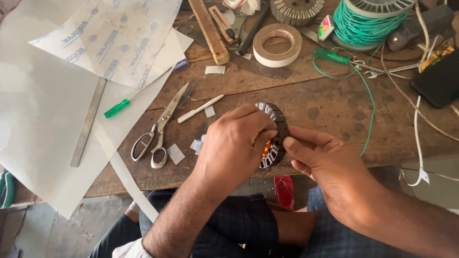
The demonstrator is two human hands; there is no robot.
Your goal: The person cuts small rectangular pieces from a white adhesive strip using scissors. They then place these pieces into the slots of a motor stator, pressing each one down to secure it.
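Metal stator ring pinched between left hand and right hand

My worn brown wooden workbench carries steel scissors and a white pen left of my hands, a tape roll beyond them, translucent paper sheets far left.

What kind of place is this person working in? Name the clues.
Probably a motor-winding repair workshop. Both hands, left hand and right hand, hold a slotted stator over a worn wooden bench, with a green wire spool, scissors and insulation sheets nearby.
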